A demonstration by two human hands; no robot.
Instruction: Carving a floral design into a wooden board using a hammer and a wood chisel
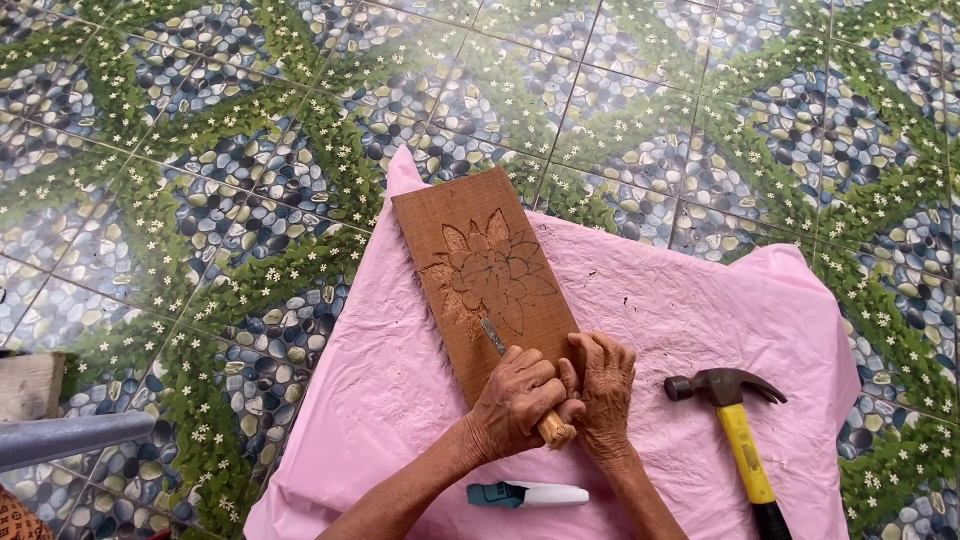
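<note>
A brown wooden board (470, 240) with a flower carved into it lies on a pink plastic sheet (660, 300). My left hand (515, 400) is wrapped around a chisel with a light wooden handle (555, 432). Its metal blade (492, 336) meets the lower part of the carved flower (490, 270). My right hand (603, 385) is closed against the left hand and the chisel handle, with its bent fingers resting on the board's lower right end. Both forearms come in from the bottom edge.
A hammer (735, 420) with a yellow and black handle lies on the sheet to the right of my hands. A teal and white tool (525, 494) lies near the bottom. The floor has pebble-and-leaf patterned tiles (200, 150). A grey pipe (60, 438) and a wood block (28, 385) sit at the left edge.
</note>
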